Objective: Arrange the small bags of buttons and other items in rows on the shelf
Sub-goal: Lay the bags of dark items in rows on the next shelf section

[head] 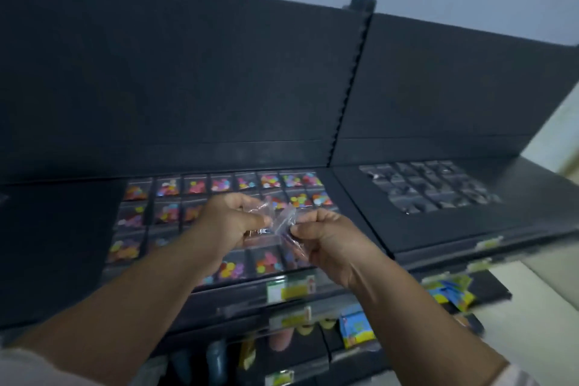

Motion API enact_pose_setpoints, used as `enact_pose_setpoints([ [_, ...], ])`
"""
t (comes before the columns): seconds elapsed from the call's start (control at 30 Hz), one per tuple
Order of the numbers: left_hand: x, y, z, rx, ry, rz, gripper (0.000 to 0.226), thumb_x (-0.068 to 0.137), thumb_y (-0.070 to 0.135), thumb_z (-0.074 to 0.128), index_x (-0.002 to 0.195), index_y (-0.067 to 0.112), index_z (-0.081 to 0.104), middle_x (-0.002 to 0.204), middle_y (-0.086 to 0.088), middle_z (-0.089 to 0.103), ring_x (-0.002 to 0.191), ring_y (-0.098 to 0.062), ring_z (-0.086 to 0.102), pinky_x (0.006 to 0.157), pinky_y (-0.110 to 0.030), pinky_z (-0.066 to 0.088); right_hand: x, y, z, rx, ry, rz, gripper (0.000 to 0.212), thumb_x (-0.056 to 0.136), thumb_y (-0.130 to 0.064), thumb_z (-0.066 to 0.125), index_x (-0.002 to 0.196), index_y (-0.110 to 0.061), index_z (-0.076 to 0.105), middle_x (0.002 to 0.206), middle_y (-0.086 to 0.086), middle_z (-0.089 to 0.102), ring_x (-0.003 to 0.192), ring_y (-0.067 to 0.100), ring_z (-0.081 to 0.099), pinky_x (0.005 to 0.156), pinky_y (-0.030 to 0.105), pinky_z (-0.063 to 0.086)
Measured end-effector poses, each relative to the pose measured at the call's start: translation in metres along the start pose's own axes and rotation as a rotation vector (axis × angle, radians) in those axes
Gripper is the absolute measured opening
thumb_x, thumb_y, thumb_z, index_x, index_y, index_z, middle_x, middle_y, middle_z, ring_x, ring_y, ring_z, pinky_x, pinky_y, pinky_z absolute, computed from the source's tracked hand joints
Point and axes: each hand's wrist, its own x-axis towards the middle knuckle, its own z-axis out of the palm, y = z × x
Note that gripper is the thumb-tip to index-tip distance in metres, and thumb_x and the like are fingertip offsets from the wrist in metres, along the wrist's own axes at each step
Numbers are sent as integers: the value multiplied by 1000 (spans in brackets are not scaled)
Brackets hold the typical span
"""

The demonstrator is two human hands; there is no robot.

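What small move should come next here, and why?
Likely lower the clear bag toward the shelf and line it up with the button bags already in rows. The left hand and right hand both pinch it above those rows.

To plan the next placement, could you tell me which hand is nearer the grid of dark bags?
Right. The right hand hovers left of the dark bags; the left hand is farther left, over the colourful bags.

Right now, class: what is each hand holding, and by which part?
The left hand and right hand each pinch an edge of crumpled clear bag between them; one bag or two cannot be told.
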Motion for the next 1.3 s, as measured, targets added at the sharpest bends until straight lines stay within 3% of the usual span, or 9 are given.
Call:
enact_pose_setpoints([
  [0.17, -16, 4, 81, 4, -97, -13, 22, 75, -1, 74, 91, 11, 67, 99, -15, 71, 92, -35, 67, 90, -59, 49, -42, -2, -75, 80, 27, -48, 26, 82, 20, 47, 77, -5, 52, 73, 15, 62, 62, 20, 67, 64, 29, 56],
  [0.27, -26, 9, 124, 52, -132, 41, 13, 80, 1, 70, 91, 6, 66, 101, -10, 71, 92, -27, 65, 79, -36, 52, -62, -5, -114, 100, 43, -63, 30, 82, 19, 45, 66, -4, 51, 71, 14, 62, 61, 18, 64, 69, 29, 57],
  [0.33, -31, 14, 148, 95, -159, 94, 13, 81, 2, 69, 94, 2, 66, 95, -8, 70, 83, -21, 62, 66, -25, 48, -73, -6, -136, 57, 80, -65, 26, 83, 15, 47, 70, -6, 53, 69, 12, 62, 55, 15, 61, 59, 27, 54],
  [0.47, -29, 20, 185, 125, -213, 129, 6, 84, 7, 67, 89, 7, 64, 77, 0, 63, 59, -10, 51, 49, -18, 40, -82, -8, -171, 38, 192, -51, 22, 85, 7, 52, 78, -14, 55, 65, 2, 65, 59, 14, 57, 62, 26, 47],
  [0.63, -2, 20, 215, 103, -250, 66, 9, 85, 15, 67, 89, 9, 62, 79, -3, 65, 61, -15, 54, 54, -26, 43, -76, -13, -202, 141, 251, -27, 26, 85, 9, 50, 83, -14, 60, 70, 4, 65, 68, 19, 59, 67, 30, 51],
  [0.83, 48, 30, 249, 62, -250, 43, 9, 85, 18, 67, 81, 15, 61, 81, -1, 67, 61, -13, 56, 56, -25, 42, -43, -29, -237, 243, 288, -19, 14, 90, 0, 53, 102, -8, 55, 72, 7, 66, 58, 17, 61, 68, 33, 55],
  [0.97, 83, 39, 262, 50, -250, 41, 10, 84, 20, 69, 80, 17, 61, 84, -1, 69, 63, -13, 57, 56, -24, 43, -16, -46, -260, 80, 355, -35, 12, 89, 1, 54, 91, -9, 61, 70, 5, 63, 58, 14, 58, 58, 28, 54],
  [1.13, 114, 47, 268, 71, -238, 59, 13, 83, 21, 70, 76, 19, 59, 84, 0, 69, 65, -13, 57, 57, -24, 44, 15, -59, -287, -71, 393, -60, 12, 84, 5, 60, 86, -6, 63, 83, 12, 65, 68, 19, 57, 64, 23, 48],
  [1.3, 126, 47, 275, 76, -164, 46, 16, 83, 20, 70, 72, 20, 58, 84, -1, 70, 66, -13, 58, 60, -25, 44, 40, -69, -311, -215, 372, -48, 13, 81, 2, 65, 77, -9, 61, 69, 8, 60, 58, 16, 54, 57, 23, 43],
])
